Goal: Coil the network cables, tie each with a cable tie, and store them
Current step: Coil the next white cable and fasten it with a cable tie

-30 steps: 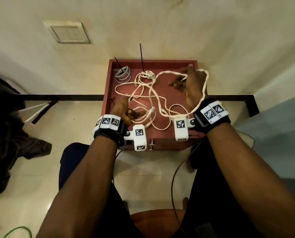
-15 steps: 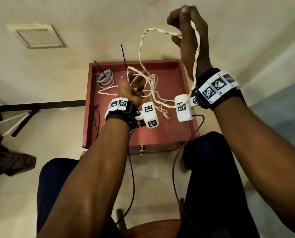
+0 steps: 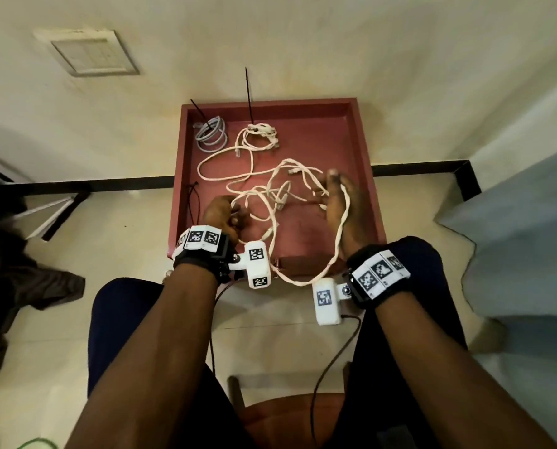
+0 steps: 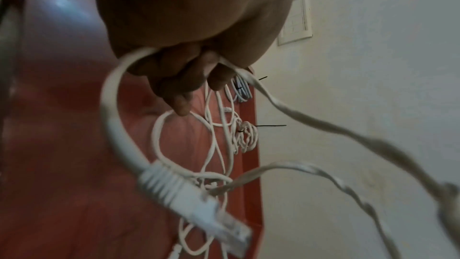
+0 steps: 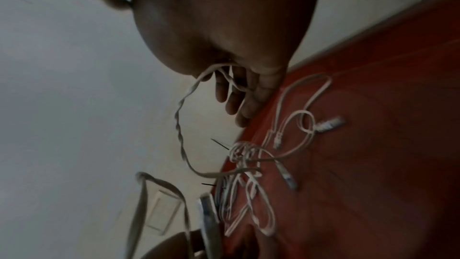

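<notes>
A long white network cable (image 3: 272, 228) lies in loose loops over the red tray (image 3: 270, 103). My left hand (image 3: 227, 218) grips one end of it near the tray's front left; in the left wrist view the fingers (image 4: 184, 78) curl round the cable, and its plug (image 4: 196, 204) dangles below. My right hand (image 3: 333, 202) is at the tray's right. A loop of the same cable runs round the back of that hand and through its palm (image 5: 239, 94). A grey coil (image 3: 210, 136) and a white coil (image 3: 259, 132), each with a black tie, lie at the back.
Another loose white cable (image 3: 218, 163) lies mid-left in the tray, and spare black ties (image 3: 193, 202) lie along its left wall. A switch plate (image 3: 89, 53) is on the wall behind. Dark cloth (image 3: 27, 286) lies on the floor to the left, and a blue-grey surface (image 3: 513, 238) stands to the right.
My right hand has dropped from high above the tray to just over its right side, still looped in the cable. The left hand moved down and nearer to me.
</notes>
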